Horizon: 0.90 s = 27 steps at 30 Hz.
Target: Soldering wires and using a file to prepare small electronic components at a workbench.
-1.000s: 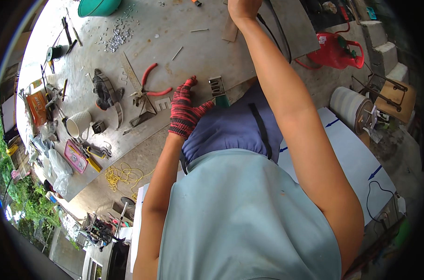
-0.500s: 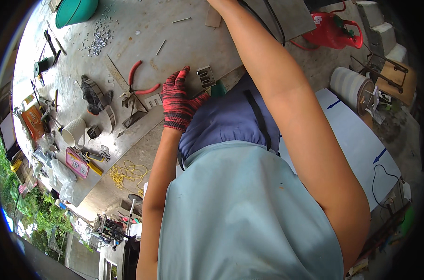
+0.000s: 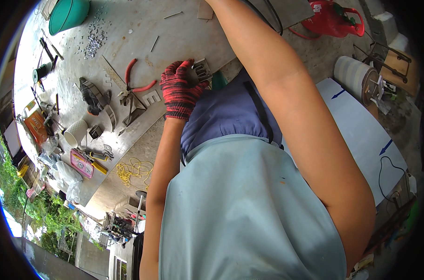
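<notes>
My left hand [image 3: 180, 88], in a red-and-black striped knit glove, is at the table's near edge. Its thumb and curled fingers close on the left side of a small slotted metal piece [image 3: 202, 70]. My bare right arm [image 3: 286, 74] reaches forward past the upper edge of the picture, so its hand is out of sight. Left of the glove lies a flat, notched metal plate [image 3: 152, 99]. Beyond that are red-handled pliers [image 3: 129, 73] and a metal ruler [image 3: 113, 72]. Something green [image 3: 218, 80] shows beside the slotted piece.
Small metal bits [image 3: 94, 43] lie scattered near a green basin [image 3: 70, 15]. A white cup [image 3: 76, 133], a dark glove [image 3: 91, 95] and a pink tray [image 3: 81, 163] sit at left. Yellow cord [image 3: 133, 171] hangs below the table. A red gas cylinder [image 3: 331, 19] stands at right.
My left hand has shifted slightly forward, and its fingers have bent from stretched out to closing on the slotted metal piece. My right arm still reaches out of view.
</notes>
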Available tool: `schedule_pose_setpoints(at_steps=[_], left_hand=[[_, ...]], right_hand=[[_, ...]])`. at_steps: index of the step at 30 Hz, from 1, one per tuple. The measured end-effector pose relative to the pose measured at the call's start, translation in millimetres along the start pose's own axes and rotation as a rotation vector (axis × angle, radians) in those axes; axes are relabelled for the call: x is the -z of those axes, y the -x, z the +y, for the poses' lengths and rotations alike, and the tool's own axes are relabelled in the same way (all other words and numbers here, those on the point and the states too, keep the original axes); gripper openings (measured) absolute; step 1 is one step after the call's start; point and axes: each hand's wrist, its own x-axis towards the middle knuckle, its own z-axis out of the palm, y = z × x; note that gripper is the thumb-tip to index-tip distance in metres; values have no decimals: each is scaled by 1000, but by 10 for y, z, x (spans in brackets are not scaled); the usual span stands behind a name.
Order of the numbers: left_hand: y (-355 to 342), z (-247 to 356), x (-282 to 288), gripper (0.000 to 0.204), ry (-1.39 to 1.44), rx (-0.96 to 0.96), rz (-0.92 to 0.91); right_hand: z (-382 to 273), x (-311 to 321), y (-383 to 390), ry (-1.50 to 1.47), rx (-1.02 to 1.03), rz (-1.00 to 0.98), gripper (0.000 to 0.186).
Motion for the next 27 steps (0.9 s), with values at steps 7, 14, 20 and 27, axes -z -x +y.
schedule_pose_setpoints(at_steps=[7,14,20,27], left_hand=[[1,-40,-37,78,-48,-13,34],[-34,44,-27,77,-29,-15,56],[24,-23,-45,74,-36,5,64],[52,-66,-86,75,11,25,138]], right_hand=[[-44,26,41,-42,4,-13,34],[-117,349,82,-38,158,77,39],[-72,505,314,-193,274,163,56],[20,1124,743,-246,350,-38,59]])
